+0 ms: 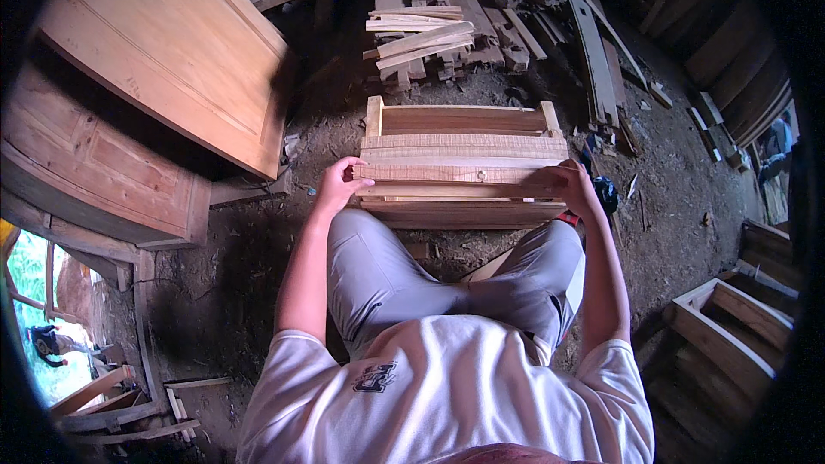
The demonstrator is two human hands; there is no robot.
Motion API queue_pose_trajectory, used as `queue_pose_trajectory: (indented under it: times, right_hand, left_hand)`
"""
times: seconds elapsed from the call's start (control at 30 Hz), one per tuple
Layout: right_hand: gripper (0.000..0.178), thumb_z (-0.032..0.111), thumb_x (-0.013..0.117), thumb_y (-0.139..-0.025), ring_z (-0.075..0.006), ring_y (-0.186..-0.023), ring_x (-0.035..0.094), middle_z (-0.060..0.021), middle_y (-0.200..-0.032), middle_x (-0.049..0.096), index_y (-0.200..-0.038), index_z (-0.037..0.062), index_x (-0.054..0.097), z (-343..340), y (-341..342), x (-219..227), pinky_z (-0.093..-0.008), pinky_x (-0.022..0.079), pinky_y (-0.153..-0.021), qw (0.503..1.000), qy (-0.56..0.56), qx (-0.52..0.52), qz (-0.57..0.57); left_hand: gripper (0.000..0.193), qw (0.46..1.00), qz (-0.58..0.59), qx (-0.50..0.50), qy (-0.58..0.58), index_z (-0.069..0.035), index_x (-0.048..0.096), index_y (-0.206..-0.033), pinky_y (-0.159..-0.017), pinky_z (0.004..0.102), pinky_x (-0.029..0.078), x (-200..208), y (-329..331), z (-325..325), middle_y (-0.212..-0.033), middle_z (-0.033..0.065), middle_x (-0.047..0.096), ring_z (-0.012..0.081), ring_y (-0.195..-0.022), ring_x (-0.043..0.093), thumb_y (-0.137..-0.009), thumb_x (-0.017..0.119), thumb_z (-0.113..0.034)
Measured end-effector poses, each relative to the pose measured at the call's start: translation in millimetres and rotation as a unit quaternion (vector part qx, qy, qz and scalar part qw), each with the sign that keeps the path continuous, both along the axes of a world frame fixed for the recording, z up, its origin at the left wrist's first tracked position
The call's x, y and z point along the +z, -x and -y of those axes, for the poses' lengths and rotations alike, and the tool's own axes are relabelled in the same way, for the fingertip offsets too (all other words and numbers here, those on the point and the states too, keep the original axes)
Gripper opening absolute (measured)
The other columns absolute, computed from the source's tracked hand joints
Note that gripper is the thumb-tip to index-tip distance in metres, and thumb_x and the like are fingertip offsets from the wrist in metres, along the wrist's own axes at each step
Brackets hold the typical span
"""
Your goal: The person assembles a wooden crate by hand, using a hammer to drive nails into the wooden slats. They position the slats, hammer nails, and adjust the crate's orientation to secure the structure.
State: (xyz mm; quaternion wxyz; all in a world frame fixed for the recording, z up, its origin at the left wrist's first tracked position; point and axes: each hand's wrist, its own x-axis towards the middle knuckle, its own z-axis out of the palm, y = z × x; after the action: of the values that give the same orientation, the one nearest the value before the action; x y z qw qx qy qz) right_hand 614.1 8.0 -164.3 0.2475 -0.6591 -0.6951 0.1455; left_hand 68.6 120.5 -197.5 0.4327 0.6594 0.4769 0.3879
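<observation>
A light wooden board (430, 174) with a small knot lies across a low wooden frame (375, 120) in front of my knees. My left hand (342, 184) pinches the board's left end between thumb and fingers. At its right end my right hand (574, 186) grips it, with some fingertips in shadow. Just beyond the board, another rough-sawn board (464, 147) rests parallel to it. Two short posts stand up at the frame's far corners, joined by a rail (464, 119). More slats show below the held board.
Small wood strips (419, 34) lie on a pile of planks (507, 39) at the back. Panelled wooden pieces (163, 51) stand at the left. A dark tool-like object (605, 193) sits beside my right knee. Another wooden frame (730, 326) is at the lower right.
</observation>
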Motion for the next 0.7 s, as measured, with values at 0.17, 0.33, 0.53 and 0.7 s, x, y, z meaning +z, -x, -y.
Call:
queue_pose_trajectory:
  times: [0.17, 0.33, 0.53, 0.7]
  right_hand:
    - [0.06, 0.012, 0.086, -0.061, -0.0333, -0.1, 0.06, -0.0142, -0.111, 0.064, -0.12, 0.015, 0.075, 5.1, -0.8, -10.0, -0.0428, 0.05, -0.094, 0.991, -0.088, -0.033, 0.095]
    - [0.068, 0.004, 0.083, -0.072, -0.031, -0.125, 0.054, -0.0131, -0.137, 0.057, -0.136, 0.0129, 0.063, 20.7, 12.2, -1.7, -0.0398, 0.046, -0.107, 0.985, -0.076, -0.114, -0.102]
    - [0.052, -0.004, 0.068, -0.088, -0.0195, -0.119, 0.06, -0.0098, -0.131, 0.064, -0.139, 0.0025, 0.057, 56.6, -19.6, -47.0, -0.0329, 0.05, -0.101, 0.884, -0.094, -0.226, -0.397]
    - [0.04, 0.004, 0.068, -0.093, -0.0178, -0.105, 0.067, -0.0094, -0.119, 0.07, -0.133, 0.0, 0.061, 57.3, -2.4, -34.7, -0.0295, 0.053, -0.088, 0.861, -0.06, -0.27, -0.426]
  left_hand:
    - [0.04, 0.995, -0.09, -0.006, -0.051, -0.005, 0.072, -0.105, -0.064, 0.0275, 0.045, -3.7, -7.3, -9.8, -0.081, -0.0033, 0.059, 0.0078, -0.069, 0.05, -0.071, 0.091, -0.013]
    - [0.041, 0.992, -0.076, -0.018, -0.098, -0.005, 0.072, -0.109, -0.066, 0.0269, 0.047, -34.7, 27.0, -22.7, -0.095, 0.0009, 0.059, 0.0097, -0.077, 0.053, -0.071, 0.09, -0.008]
    - [0.042, 0.999, -0.025, -0.033, -0.025, -0.004, 0.07, -0.115, -0.071, 0.0251, 0.05, -21.8, 2.0, -13.5, -0.109, 0.0027, 0.056, 0.0099, -0.083, 0.055, -0.076, 0.082, 0.004]
    - [0.04, 0.993, -0.115, -0.016, -0.036, -0.004, 0.069, -0.115, -0.07, 0.0251, 0.049, -0.4, -0.3, -4.4, -0.107, 0.0021, 0.058, 0.0105, -0.08, 0.053, -0.077, 0.08, 0.001]
